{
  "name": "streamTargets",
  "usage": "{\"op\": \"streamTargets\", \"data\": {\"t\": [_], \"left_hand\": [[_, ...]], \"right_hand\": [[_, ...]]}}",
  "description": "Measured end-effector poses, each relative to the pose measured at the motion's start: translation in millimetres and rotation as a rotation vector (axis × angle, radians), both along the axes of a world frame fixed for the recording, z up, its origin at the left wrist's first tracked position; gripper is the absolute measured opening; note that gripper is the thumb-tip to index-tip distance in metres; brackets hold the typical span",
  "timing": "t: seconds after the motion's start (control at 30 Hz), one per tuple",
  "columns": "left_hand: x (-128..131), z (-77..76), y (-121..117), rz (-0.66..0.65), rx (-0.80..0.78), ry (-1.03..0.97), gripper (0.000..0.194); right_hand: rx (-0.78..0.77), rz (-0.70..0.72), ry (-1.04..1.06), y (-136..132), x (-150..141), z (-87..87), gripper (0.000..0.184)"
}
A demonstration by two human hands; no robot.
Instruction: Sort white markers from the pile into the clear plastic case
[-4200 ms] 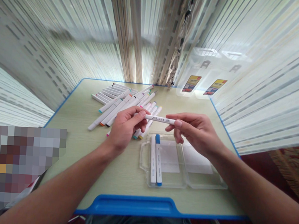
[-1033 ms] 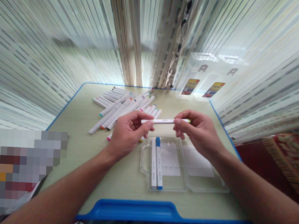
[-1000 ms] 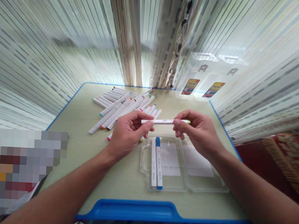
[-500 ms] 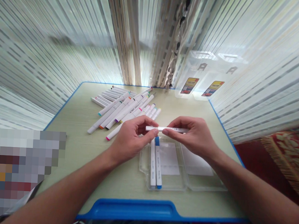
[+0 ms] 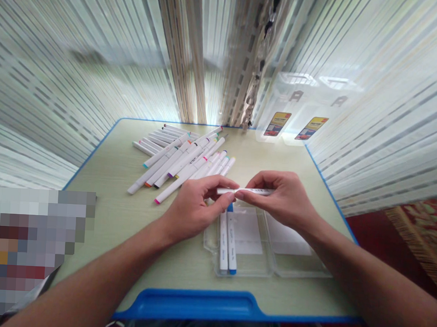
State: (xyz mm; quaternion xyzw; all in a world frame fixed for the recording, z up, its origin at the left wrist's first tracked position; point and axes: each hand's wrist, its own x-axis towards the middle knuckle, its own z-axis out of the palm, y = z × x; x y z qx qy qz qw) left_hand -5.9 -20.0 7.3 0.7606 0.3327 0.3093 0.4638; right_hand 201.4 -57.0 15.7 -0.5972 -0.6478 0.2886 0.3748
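Note:
A white marker (image 5: 258,191) lies level between my two hands, above the far side of an open clear plastic case (image 5: 249,268). My left hand (image 5: 198,204) pinches its left end between thumb and fingers. With thumb and fingertips, my right hand (image 5: 282,196) grips the right part, where dark print shows. Inside the case's left half, a white marker (image 5: 224,246) and a blue-ended marker (image 5: 232,244) rest side by side. Beyond my left hand spreads a loose pile of white markers (image 5: 184,161) with coloured ends.
Two clear cases with yellow labels (image 5: 279,124) stand at the table's back right against a string curtain (image 5: 115,41). The pale table (image 5: 101,225) has a blue rim with a raised blue tray (image 5: 196,304) at the front. A patterned rug (image 5: 423,233) lies right.
The held marker has turned a little, so its print shows more. My left hand has shifted slightly right and down; my right hand has barely moved.

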Motion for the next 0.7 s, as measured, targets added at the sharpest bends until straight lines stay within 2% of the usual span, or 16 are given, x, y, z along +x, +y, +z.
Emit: {"op": "streamTargets", "data": {"t": [0.2,0.37,0.5,0.7], "left_hand": [[-0.7,-1.5,0.3,0.008,0.001,0.008,0.023],[-0.5,-3.3,2.6,0.076,-0.043,-0.048,0.021],[1.1,-1.4,4.5,0.140,-0.113,-0.126,0.018],[1.8,2.0,7.3,0.162,-0.233,-0.283,0.017]], "right_hand": [[0.005,0.011,0.007,-0.9,-0.1,1.9,0.034],[-0.022,0.054,0.091,-0.1,-1.3,4.4,0.027],[-0.047,0.088,0.178,0.9,-1.3,5.6,0.022],[-0.081,0.074,0.289,0.8,1.2,5.3,0.023]]}}
